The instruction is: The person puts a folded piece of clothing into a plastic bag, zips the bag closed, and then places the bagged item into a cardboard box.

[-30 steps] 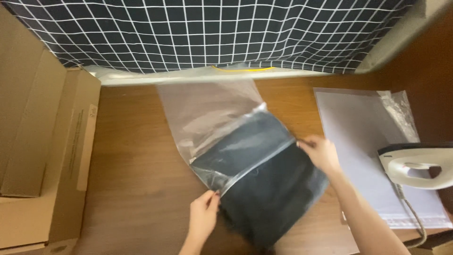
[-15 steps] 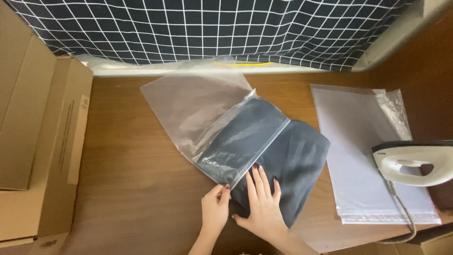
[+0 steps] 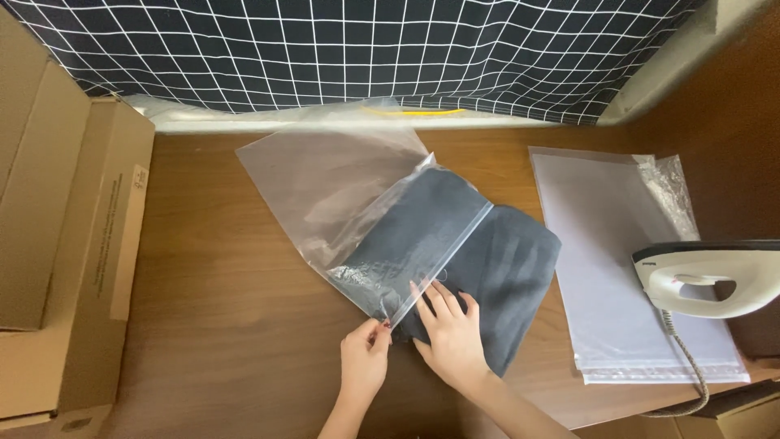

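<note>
Left hand (image 3: 363, 358) at bag (image 3: 341, 195) mouth (garment (image 3: 496, 276) protruding)

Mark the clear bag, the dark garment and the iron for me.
clear bag (image 3: 325, 187), head view, empty upper part of the bag.
dark garment (image 3: 512, 260), head view, bare part outside the bag.
iron (image 3: 707, 280), head view, white body near the handle.

A big see-through plastic bag (image 3: 341, 195) is lying in the middle of the brown table. Its open end is sitting over a folded dark cloth (image 3: 479, 268), so the cloth is lying half inside the bag. A pile of flat see-through bags (image 3: 617, 260) is lying on the right. Brown cardboard boxes (image 3: 65, 244) are standing on the left, and a long pale label (image 3: 126, 244) is sticking on one.
</note>
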